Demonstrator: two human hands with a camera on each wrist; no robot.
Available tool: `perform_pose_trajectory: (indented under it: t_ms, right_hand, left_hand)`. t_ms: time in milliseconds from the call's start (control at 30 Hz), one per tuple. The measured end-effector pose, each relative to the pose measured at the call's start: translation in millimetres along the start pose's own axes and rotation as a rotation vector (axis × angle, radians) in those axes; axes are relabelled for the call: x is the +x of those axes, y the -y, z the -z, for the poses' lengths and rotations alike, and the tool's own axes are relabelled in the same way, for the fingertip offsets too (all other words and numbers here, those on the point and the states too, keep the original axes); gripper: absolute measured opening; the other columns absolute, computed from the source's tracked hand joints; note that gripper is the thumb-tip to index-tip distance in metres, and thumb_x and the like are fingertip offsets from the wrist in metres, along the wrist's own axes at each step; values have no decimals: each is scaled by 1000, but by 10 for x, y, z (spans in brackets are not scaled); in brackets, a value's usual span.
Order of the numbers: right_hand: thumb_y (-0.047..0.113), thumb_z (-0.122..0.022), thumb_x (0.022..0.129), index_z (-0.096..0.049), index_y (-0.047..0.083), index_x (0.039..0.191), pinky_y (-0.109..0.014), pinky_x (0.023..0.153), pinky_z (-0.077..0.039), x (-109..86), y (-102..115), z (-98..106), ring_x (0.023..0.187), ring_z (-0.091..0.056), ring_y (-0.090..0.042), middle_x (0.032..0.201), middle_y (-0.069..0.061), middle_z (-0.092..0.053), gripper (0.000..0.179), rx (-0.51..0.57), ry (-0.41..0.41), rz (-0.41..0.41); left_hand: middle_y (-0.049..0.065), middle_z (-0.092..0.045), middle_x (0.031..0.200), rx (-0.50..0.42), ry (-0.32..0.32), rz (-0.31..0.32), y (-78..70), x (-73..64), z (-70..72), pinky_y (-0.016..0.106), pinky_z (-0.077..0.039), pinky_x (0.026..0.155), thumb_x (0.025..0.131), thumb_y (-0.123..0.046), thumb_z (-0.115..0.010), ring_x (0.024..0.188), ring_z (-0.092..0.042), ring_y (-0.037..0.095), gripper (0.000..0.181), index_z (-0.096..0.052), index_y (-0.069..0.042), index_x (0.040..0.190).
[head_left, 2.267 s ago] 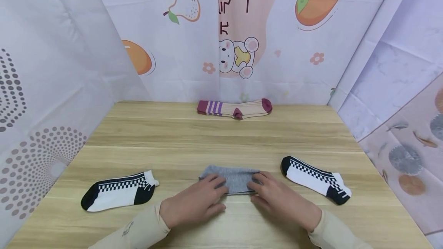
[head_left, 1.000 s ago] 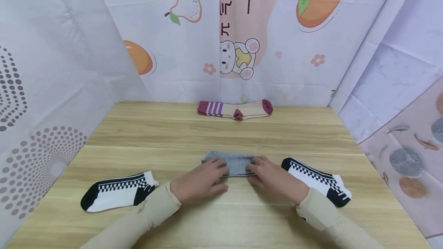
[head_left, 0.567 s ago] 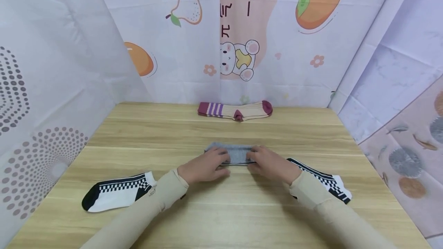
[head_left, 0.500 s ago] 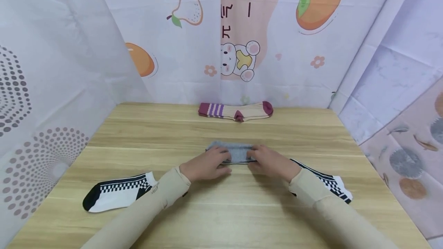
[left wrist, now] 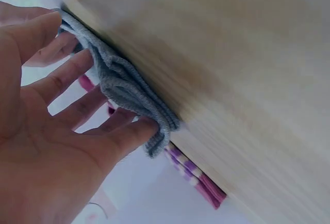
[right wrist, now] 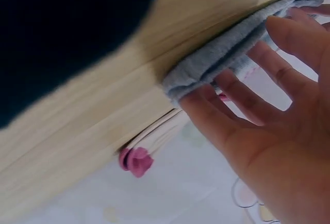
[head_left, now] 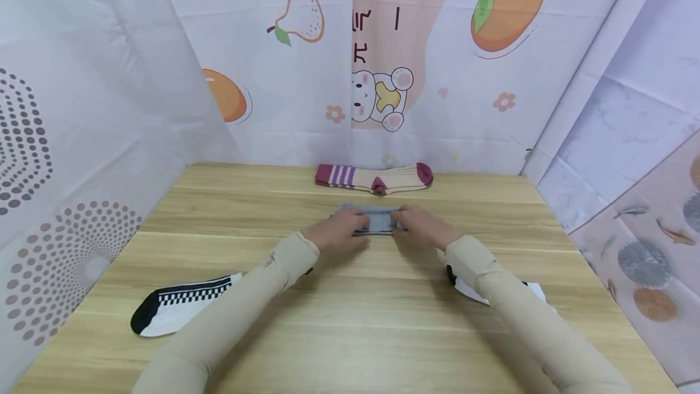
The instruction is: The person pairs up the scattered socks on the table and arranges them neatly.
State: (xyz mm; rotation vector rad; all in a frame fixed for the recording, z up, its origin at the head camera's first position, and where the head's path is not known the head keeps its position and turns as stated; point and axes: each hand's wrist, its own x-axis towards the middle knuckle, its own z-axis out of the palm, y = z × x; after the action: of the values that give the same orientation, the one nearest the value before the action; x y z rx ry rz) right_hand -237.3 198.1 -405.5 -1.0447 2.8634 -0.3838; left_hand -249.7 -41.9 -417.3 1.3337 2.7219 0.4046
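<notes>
Each grip is wide, fingers extended: your left hand (head_left: 339, 231) touches the grey cloth (head_left: 380, 221) at its 9 o'clock end, your right hand (head_left: 423, 227) at 3 o'clock. It lies on the bench (head_left: 350, 333), striped socks (head_left: 401, 178) near at 12 o'clock.

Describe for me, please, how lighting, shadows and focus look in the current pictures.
Head: even light, soft shadows beneath the sleeves, faint sheen on the near table; left wrist: hazy, table grain smeared, grey sock texture clearer; right wrist: soft, with a dark, blurry-edged shape filling the upper left, unidentifiable.
</notes>
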Motion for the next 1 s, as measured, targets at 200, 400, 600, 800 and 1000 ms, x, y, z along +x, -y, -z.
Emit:
perform_pose_trajectory:
  t_ms: [200, 400, 600, 800, 1000]
  right_hand:
    - [11, -65, 96, -65, 4, 108, -42, 82, -50, 155, -183, -25, 92, -58, -24, 107, -16, -62, 14, 17, 3, -55]
    - [13, -65, 96, -63, 2, 111, -45, 88, -50, 256, -262, -6, 100, -59, -29, 115, -20, -62, 18, 43, -2, -78]
    - [14, -65, 97, -66, 0, 110, -43, 87, -50, 244, -252, -24, 97, -62, -26, 108, -16, -67, 20, 38, -14, -90]
    - [9, -66, 95, -67, -3, 108, -44, 87, -52, 190, -46, 5, 99, -64, -32, 108, -18, -68, 18, 29, -98, 2]
    - [10, -69, 94, -66, -3, 115, -46, 92, -51, 140, 282, 164, 106, -62, -34, 114, -18, -67, 25, -35, -124, 33]
  left_hand:
    - [9, -63, 108, -11, -22, 5, 218, 174, 6, 39, -46, 89, 95, -27, -69, 96, -56, 22, 26, -65, -4, 107]
    - [7, -62, 106, 49, -41, 48, 324, 308, 7, 39, -43, 93, 94, -29, -69, 101, -56, 23, 25, -63, -6, 103]
    - [10, -61, 111, 69, 57, 114, 109, 382, 68, 39, -46, 91, 97, -31, -65, 102, -56, 24, 31, -64, -5, 114]
    - [11, -58, 121, 61, 27, 112, -29, 249, 109, 39, -46, 94, 98, -26, -64, 107, -56, 24, 33, -62, -4, 123]
    - [11, -59, 122, 34, -65, 84, -36, -30, 191, 40, -47, 96, 99, -23, -62, 112, -56, 25, 32, -61, -5, 125]
